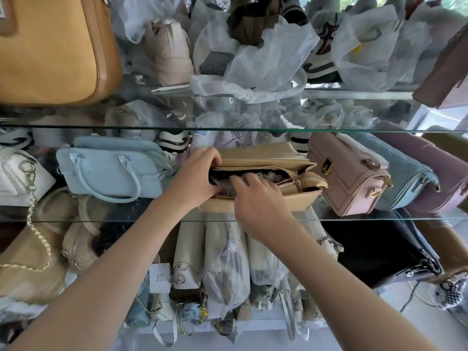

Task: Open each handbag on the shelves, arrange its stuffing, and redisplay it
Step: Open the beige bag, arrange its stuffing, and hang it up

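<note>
At tan handbag point(266, 153) mouth, left hand point(200, 173) grip on rim, right hand point(255, 198) grip unclear amid stuffing point(264, 176).

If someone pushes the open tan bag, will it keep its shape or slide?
The tan bag probably keeps shape: its sides stand flat, and stuffing fills it. It may slide easily, since the glass shelf looks smooth.

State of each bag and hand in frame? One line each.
tan bag: zip open, stuffing showing
stuffing: crumpled, inside tan bag
left hand: grips tan bag's rim
right hand: fingers press on stuffing
blue bag: lying on its side, looks zipped
pink bag: flap down, clasp looks shut
</note>
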